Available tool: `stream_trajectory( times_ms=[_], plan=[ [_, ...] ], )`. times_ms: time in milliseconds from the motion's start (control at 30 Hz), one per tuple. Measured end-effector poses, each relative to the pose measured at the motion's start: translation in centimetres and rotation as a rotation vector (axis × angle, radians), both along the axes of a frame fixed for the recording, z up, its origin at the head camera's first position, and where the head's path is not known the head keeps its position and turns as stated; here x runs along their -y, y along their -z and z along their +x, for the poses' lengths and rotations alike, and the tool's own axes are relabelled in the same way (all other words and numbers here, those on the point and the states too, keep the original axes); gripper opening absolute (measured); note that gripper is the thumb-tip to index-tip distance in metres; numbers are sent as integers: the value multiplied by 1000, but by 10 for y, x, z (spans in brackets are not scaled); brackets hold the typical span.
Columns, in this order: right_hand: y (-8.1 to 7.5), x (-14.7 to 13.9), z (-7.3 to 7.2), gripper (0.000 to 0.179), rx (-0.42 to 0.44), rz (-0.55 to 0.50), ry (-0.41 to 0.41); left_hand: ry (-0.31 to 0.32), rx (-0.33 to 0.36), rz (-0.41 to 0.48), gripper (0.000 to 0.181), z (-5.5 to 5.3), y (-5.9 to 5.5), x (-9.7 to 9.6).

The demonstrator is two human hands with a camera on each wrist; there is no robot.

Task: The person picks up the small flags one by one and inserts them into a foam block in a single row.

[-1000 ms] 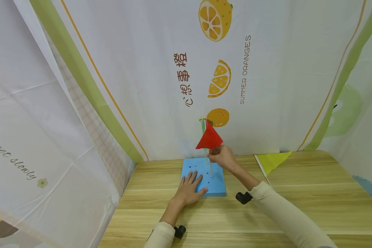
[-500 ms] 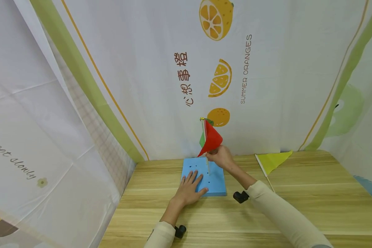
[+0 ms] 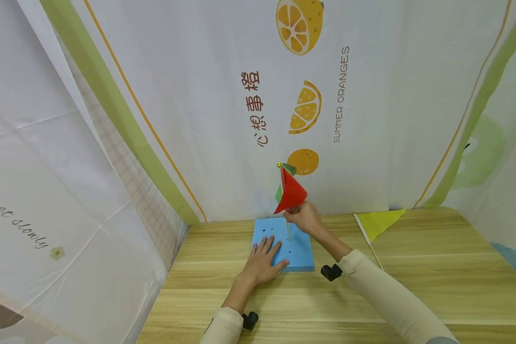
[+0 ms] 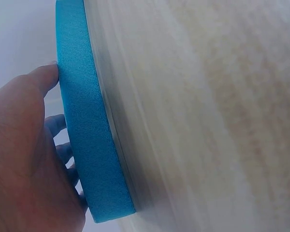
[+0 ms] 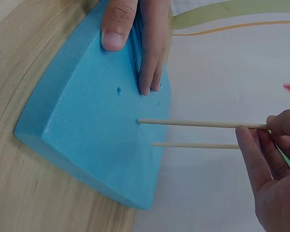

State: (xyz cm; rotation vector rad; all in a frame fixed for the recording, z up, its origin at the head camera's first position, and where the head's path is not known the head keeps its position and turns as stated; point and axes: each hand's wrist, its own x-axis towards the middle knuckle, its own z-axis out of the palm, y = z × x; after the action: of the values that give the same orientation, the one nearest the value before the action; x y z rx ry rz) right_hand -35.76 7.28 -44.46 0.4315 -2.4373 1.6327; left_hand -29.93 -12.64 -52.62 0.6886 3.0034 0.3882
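Observation:
My right hand (image 3: 304,217) pinches the wooden stick (image 5: 198,124) of a red triangular flag (image 3: 293,192) between thumb and fingers. That stick's lower end sits right at a hole in a blue foam block (image 3: 300,260). Beyond it, a second stick (image 5: 193,145) stands in the block; a green flag (image 3: 278,193) shows partly hidden behind the red one. Spread flat on the block's left part, my left hand (image 3: 261,265) has its fingers straight. In the left wrist view, the thumb (image 4: 47,77) lies at the top edge of the foam.
To the right, a yellow triangular flag (image 3: 377,224) on a stick lies on the wooden table (image 3: 309,315). Several small holes dot the foam block. A white curtain (image 3: 215,143) printed with oranges hangs right behind the table's back edge.
My right hand has shifted slightly left, bringing the red flag's stick from the bare foam to a hole and more upright. The red flag swung and now covers part of the green one. Left hand unmoved.

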Motion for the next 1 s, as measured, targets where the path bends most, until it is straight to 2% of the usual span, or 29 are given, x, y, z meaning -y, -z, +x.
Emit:
stream_trajectory(
  times_ms=[167,433,733,1000],
  plan=[
    [3,0,-2,21,-13,17,17,6,-7,5,73,-1,1,0],
    [8,1,-4,26,-54,-16,14,8,-8,0,72,1,-4,-1],
    [18,2,-1,32,-46,-5,22,3,-15,-3,72,1,-3,-1],
    [22,2,0,27,-33,-23,25,-2,-10,5,72,2,-3,-1]
  ],
)
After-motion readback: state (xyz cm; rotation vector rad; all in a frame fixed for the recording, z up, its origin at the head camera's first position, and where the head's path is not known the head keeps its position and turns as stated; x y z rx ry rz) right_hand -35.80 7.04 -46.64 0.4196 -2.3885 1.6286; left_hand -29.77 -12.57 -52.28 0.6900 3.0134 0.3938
